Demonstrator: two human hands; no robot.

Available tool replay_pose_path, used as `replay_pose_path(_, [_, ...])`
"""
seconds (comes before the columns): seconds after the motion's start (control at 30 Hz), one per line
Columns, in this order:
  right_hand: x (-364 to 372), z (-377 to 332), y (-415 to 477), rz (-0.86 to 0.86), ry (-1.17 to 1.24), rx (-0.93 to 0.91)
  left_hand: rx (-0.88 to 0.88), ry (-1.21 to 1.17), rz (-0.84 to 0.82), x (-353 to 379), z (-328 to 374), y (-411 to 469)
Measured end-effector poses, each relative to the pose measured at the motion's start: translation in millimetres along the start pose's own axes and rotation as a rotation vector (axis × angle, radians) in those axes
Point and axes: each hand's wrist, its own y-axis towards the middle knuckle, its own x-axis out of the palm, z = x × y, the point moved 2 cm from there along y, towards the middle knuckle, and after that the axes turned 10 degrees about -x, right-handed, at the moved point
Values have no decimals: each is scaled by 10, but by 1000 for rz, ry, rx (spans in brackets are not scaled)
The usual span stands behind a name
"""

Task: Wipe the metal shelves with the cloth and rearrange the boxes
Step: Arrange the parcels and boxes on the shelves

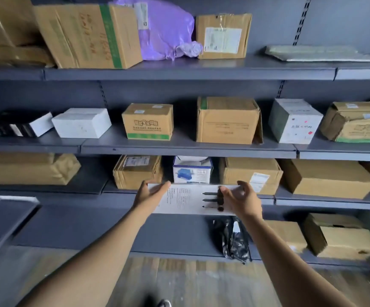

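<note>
Both my hands hold a flat white box (188, 199) printed with black pens, level with the front edge of the third metal shelf (325, 201). My left hand (149, 193) grips its left end, and my right hand (240, 199) grips its right end with curled fingers. Directly behind the box stand a small blue-and-white box (191, 170) and brown cartons (137, 171). A dark patterned cloth (235, 240) hangs from the shelf edge below my right wrist.
The shelf above (188, 148) carries a white box (82, 122), a green-striped carton (147, 121), a larger carton (228, 120) and more boxes. The top shelf has big cartons and a purple bag (166, 29). Cartons (341, 238) sit bottom right; wooden floor below.
</note>
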Motion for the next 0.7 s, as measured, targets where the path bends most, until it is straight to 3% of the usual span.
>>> replay_pose_path(0.27, [1238,1491,97,-116,-104,275,-211,193,-45,449,-1551,1038])
replay_pose_path(0.43, [2369,2789,447,-140,-118,310,-268,290,-35,887,-2762,2138])
replay_pose_path(0.7, [3774,4561,1058,-88,-117,214,-169,251,-71,1535,-4382,3711])
